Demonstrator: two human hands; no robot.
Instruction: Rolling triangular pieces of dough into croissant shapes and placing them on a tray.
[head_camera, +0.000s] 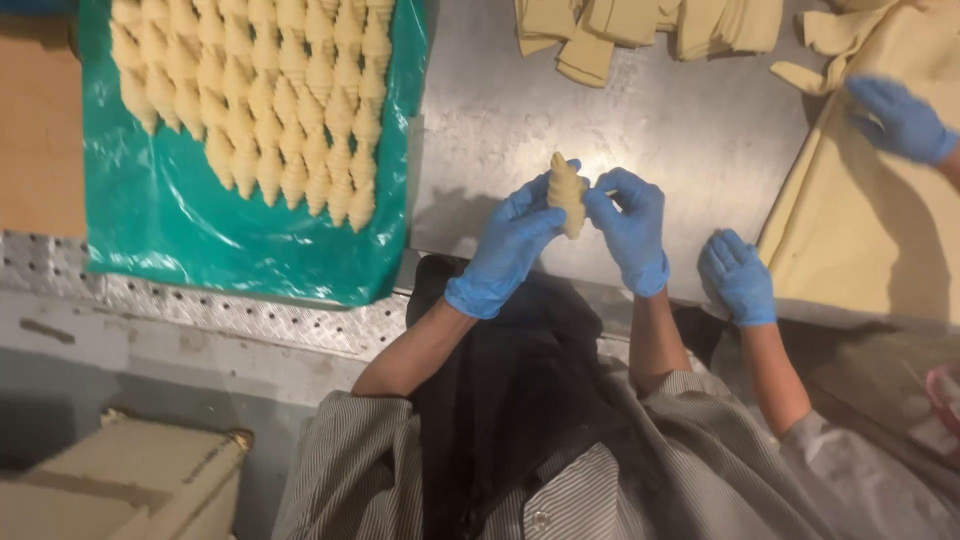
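Both of my hands wear blue gloves and hold one rolled, raw croissant (566, 192) upright above the steel table (500, 130). My left hand (510, 245) grips it from the left side. My right hand (630, 225) pinches it from the right. To the left, several rows of shaped raw croissants (270, 100) lie on a green plastic sheet (200, 230). Cut dough pieces (640, 25) are stacked at the far edge of the table.
A co-worker's blue-gloved hands (740, 275) (900, 120) rest on a large sheet of rolled dough (880, 210) at the right. A perforated metal ledge (220, 310) runs under the green sheet. A cardboard box (130, 480) sits at the lower left.
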